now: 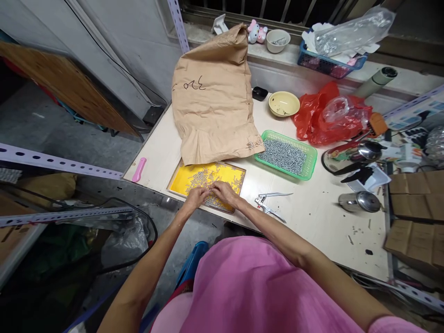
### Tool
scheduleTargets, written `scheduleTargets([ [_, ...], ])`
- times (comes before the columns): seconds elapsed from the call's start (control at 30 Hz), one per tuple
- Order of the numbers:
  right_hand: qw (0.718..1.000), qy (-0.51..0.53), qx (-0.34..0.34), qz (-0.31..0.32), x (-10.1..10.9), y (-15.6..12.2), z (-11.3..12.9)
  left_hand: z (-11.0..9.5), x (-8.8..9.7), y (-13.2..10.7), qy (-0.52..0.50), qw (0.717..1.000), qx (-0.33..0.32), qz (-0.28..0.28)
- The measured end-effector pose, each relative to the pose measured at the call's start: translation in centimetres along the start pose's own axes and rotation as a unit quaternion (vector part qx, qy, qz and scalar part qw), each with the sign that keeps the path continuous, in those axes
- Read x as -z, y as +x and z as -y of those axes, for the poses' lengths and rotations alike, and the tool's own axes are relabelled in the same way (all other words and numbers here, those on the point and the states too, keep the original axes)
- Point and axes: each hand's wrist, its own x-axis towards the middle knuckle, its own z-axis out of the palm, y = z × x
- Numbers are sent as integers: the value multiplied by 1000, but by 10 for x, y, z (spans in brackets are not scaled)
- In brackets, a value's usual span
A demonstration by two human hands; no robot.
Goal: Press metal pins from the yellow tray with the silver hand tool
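A shallow tray with a yellow bottom (180, 178) lies at the table's front edge, scattered with many small metal pins (199, 177). Over its front part, my left hand (197, 196) and my right hand (224, 190) come together, fingertips almost meeting. Both hands have their fingers pinched closed; whatever sits between them is too small to make out. A large brown paper sack (217, 106) lies behind the tray, its lower edge reaching the tray's back rim. To the right, a green plastic basket (312, 162) holds a heap of similar small metal pieces.
Hand pliers (265, 203) lie right of the tray, a pink-handled tool (139, 169) left of it. Further back are a yellow bowl (277, 99) and red plastic bags (312, 120). A kettle (347, 157) and a steel cup (359, 202) stand on the right.
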Motion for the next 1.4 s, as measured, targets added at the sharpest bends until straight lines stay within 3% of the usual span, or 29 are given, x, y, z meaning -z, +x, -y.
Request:
scheduleTargets([
  [0.1, 991, -127, -25, 22, -4, -8, 5, 9, 4, -1, 36, 996, 19, -75],
  [0.2, 969, -228, -18, 93, -11, -17, 6, 17, 8, -3, 61, 988, 36, -140],
  [0.27, 959, -258, 8, 115, -18, -20, 3, 20, 7, -5, 46, 986, 53, -150],
  [0.37, 959, -265, 19, 100, -27, -19, -4, 18, 0, -10, -19, 987, 100, -122],
  [0.47, 975, -207, -25, 78, -30, -17, -11, 10, -7, -14, -95, 981, 146, -86],
  [0.57, 997, -56, -56, 10, -26, -18, -19, 3, -13, -17, -127, 978, 155, -63],
  [0.7, 985, 119, -109, -60, -18, -20, -28, 3, -20, -16, -81, 987, 124, -60],
  [0.87, 985, 74, -122, -92, -9, -21, -33, 16, -21, -14, 63, 990, 18, -125],
  [1.0, 982, 78, -131, -108, -9, -25, -35, 9, -17, -17, 160, 984, -37, -71],
  [1.13, 980, 79, -133, -121, -10, -28, -37, -8, -15, -17, 251, 967, -36, -25],
  [1.27, 974, 90, -143, -149, -5, -29, -36, -9, -12, -11, 250, 967, -24, -34],
  [1.4, 965, 112, -157, -178, 1, -32, -36, 6, -7, -1, 170, 981, -13, -97],
])
